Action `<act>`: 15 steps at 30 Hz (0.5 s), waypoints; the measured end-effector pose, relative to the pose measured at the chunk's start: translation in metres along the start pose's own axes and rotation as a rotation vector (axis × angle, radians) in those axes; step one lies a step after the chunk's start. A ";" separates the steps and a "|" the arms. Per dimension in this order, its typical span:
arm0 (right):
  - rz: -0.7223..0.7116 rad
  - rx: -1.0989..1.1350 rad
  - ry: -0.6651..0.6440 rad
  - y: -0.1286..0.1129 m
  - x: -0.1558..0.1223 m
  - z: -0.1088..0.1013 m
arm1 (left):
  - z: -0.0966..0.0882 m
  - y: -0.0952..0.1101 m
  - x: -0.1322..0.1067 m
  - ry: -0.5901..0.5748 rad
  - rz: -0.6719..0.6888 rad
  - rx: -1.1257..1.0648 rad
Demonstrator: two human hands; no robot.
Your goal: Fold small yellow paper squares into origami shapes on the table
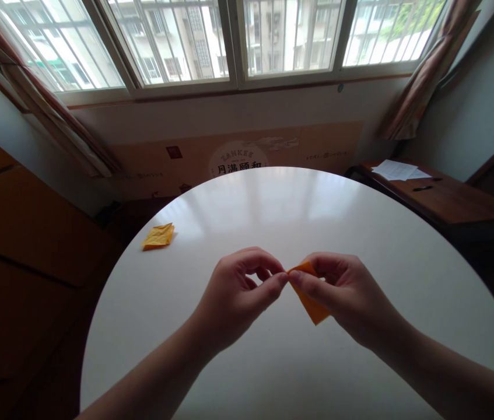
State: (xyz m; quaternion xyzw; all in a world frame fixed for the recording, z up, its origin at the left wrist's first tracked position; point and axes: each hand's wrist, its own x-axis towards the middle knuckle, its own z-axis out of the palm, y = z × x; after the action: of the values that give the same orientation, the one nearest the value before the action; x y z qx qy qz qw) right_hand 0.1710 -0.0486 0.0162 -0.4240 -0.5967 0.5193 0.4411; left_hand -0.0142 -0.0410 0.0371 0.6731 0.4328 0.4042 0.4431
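Observation:
Both my hands are raised over the middle of a round white table (360,233). My right hand (347,297) pinches a small folded orange paper (312,306) between thumb and fingers. Curled fingers of my left hand (238,294) pinch the paper's upper tip, thumb and forefinger meeting those of the other hand. The paper's lower point hangs down just above the tabletop. A second folded piece of yellow-orange paper (158,236) lies flat near the table's left edge, well away from both hands.
A dark wooden desk (456,201) at the right carries white sheets (398,170) and a black pen (422,188). A barred window (238,41) with curtains runs along the back wall. Wooden furniture (19,262) stands at the left.

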 end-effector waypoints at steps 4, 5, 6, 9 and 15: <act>0.013 0.025 -0.011 0.000 0.000 0.001 | 0.001 -0.001 0.001 -0.054 -0.086 -0.101; 0.012 0.040 -0.011 0.000 0.000 0.001 | 0.000 -0.002 0.002 -0.060 -0.102 -0.122; 0.011 0.058 -0.010 0.001 0.001 0.001 | 0.000 -0.002 0.002 -0.062 -0.112 -0.139; 0.002 0.101 -0.011 0.004 0.004 0.001 | 0.000 -0.005 0.003 -0.068 -0.130 -0.164; -0.019 0.170 -0.040 0.008 0.009 -0.002 | -0.001 -0.008 0.005 -0.069 -0.170 -0.185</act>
State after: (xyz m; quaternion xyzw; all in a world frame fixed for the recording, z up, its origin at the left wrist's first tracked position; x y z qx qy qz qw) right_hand 0.1708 -0.0391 0.0087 -0.3689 -0.5631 0.5721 0.4686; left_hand -0.0156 -0.0340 0.0302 0.6037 0.4338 0.3798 0.5505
